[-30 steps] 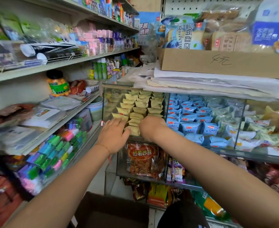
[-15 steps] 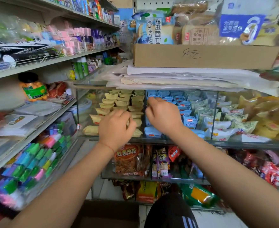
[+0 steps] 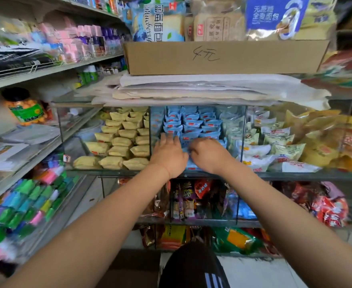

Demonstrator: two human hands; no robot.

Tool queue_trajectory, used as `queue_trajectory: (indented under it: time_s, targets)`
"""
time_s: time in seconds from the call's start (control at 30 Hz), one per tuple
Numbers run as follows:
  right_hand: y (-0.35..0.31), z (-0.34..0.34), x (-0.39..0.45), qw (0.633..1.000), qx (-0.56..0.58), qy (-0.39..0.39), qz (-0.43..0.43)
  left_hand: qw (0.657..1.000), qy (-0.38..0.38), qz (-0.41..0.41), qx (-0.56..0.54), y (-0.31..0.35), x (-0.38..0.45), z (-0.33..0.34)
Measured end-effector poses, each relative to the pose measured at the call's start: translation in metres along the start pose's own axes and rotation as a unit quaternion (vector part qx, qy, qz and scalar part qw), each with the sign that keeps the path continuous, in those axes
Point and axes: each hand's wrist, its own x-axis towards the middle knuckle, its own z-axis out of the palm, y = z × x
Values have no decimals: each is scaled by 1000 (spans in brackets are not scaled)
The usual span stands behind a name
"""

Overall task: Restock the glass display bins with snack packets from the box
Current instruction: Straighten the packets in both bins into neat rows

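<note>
The glass display bins (image 3: 150,173) sit in a row at chest height. Yellow snack packets (image 3: 119,142) fill the left bin in neat rows. Both my hands are in the middle bin, among the blue snack packets (image 3: 193,125). My left hand (image 3: 169,152) lies flat on the front blue packets with its fingers stretched out. Just to its right, my right hand (image 3: 209,155) curls its fingers down round a blue packet at the front of the pile. A corner of the brown box (image 3: 129,269) shows on the floor below my arms.
White and green packets (image 3: 275,142) fill the bin to the right, with large yellow bags (image 3: 326,142) beyond. Folded papers and a cardboard tray of bread (image 3: 223,57) lie on the bins' glass top. Lower bins hold mixed snacks. Shelves of stationery run along the left.
Both hands moved right from the yellow-packet bin to the blue-packet bin. My left hand has opened flat onto the blue packets, and my view has shifted right with them.
</note>
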Motion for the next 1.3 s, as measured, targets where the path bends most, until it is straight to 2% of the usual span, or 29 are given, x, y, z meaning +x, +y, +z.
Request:
queue_trajectory:
  time_s: [0.17, 0.27, 0.4, 0.53, 0.67, 0.87, 0.97, 1.07, 1.2, 1.3]
  targets:
    - [5, -8, -6, 999, 22, 25, -6, 997, 62, 36, 11, -5, -1, 15]
    - [9, -11, 10, 997, 58, 54, 13, 997, 47, 51, 23, -2, -6, 15]
    - [10, -10, 37, 995, 83, -41, 45, 998, 14, 51, 39, 0, -3, 6]
    - [15, -12, 53, 988, 20, -132, 75, 998, 10, 65, 10, -2, -1, 4]
    - [27, -18, 45, 988, -29, -116, 100, 997, 42, 43, -47, 5, 15, 5]
    - [37, -13, 37, 988, 37, -109, 100, 999, 19, 32, -6, 19, 37, 15]
    - [32, -10, 33, 987, -16, -85, 139, 999, 37, 29, -4, 18, 33, 21]
    - [27, -13, 29, 974, -94, -113, 171, 999, 31, 40, 1, 18, 33, 20]
    - [22, -28, 35, 966, -104, -146, 188, 999, -20, 47, 3, 21, 39, 12]
    - [22, -30, 37, 980, -98, -86, 152, 999, 11, 49, -3, 11, 35, 6]
